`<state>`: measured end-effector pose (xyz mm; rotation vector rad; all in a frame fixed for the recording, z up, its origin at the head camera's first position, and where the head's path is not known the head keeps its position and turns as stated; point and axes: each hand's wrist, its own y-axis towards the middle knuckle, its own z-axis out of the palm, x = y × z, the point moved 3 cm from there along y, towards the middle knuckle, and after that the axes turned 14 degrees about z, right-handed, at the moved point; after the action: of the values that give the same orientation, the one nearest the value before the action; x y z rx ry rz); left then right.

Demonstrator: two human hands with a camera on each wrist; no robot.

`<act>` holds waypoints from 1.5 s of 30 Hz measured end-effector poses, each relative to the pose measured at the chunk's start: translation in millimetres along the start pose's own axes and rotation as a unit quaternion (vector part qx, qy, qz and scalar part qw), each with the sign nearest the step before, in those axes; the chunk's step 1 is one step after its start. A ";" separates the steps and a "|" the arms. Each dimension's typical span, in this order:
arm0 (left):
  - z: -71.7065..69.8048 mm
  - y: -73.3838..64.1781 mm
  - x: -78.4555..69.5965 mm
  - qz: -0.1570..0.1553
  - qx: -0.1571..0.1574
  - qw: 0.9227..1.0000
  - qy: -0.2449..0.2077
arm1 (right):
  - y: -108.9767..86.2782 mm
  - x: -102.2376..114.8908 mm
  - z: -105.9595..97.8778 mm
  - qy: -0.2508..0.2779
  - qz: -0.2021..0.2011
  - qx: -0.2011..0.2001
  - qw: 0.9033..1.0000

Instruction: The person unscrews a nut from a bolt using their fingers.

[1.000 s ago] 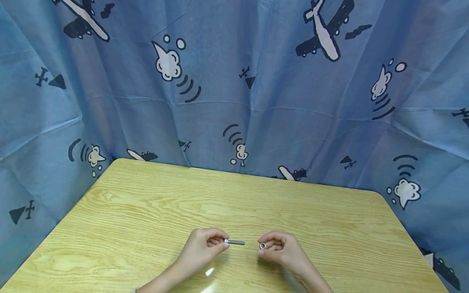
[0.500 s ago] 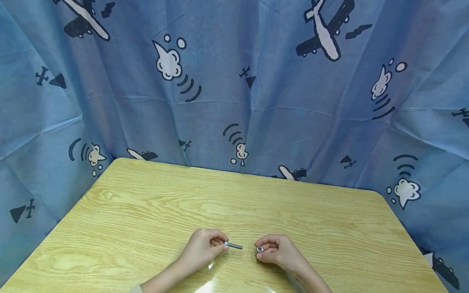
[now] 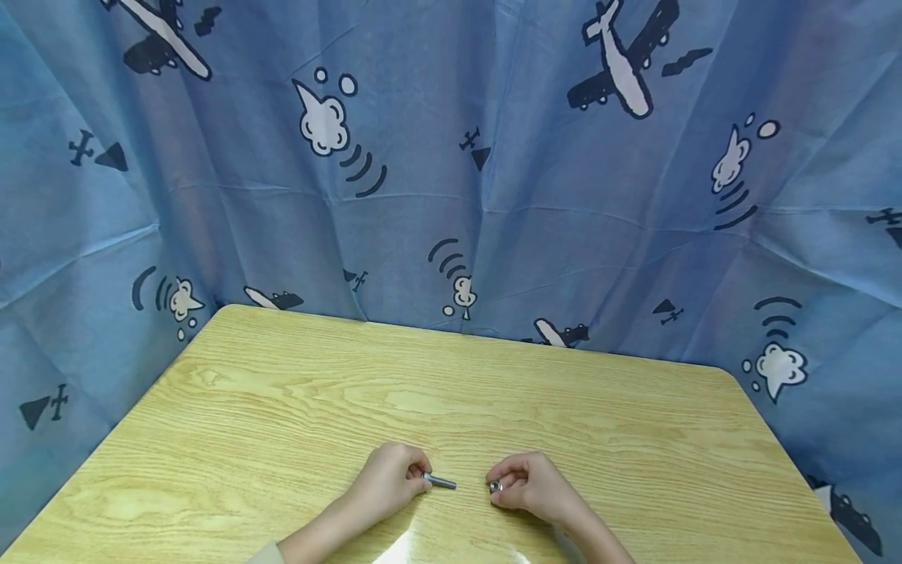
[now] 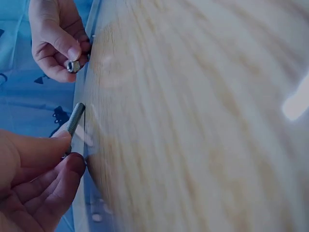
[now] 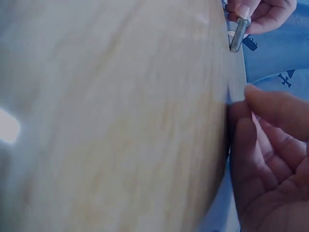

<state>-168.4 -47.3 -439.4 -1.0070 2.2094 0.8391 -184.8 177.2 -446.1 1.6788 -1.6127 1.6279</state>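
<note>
My left hand (image 3: 389,482) pinches a silver bolt (image 3: 441,481) by its head end, between thumb and fingers. The threaded shank sticks out to the right, tipped slightly down toward me. Facing it, my right hand (image 3: 530,487) pinches a small metal nut (image 3: 496,487) between thumb and fingertips. A short gap separates the bolt's tip from the nut. In the left wrist view the bolt (image 4: 76,119) points toward the nut (image 4: 73,66). The right wrist view shows the bolt (image 5: 239,35) beyond my right fingers, which hide the nut there.
Both hands are over the near part of a wood-grain table (image 3: 423,376). A blue curtain (image 3: 409,157) printed with planes and clouds hangs behind and along both sides of it. Bright glare (image 3: 395,551) shows on the tabletop near the front.
Both hands have lowered slightly toward the front. The right hand has shifted left with the nut, and the bolt has drawn a little left and tilted its tip downward.
</note>
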 end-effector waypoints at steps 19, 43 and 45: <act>0.3 -3.5 -0.1 0.018 0.009 0.997 0.070 | 1.1 3.2 7.2 -0.098 -0.053 -0.042 0.993; -2.8 -4.4 -0.6 0.019 0.008 0.997 0.077 | -1.7 5.5 3.4 -0.106 -0.058 -0.024 0.992; -6.8 -4.7 -2.9 0.021 0.004 0.996 0.091 | -5.7 6.7 -0.9 -0.114 -0.060 -0.043 0.991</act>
<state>-164.6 -53.4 -434.5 -1.0751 2.3928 0.7832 -182.4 176.6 -437.6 1.9352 -1.6203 1.3312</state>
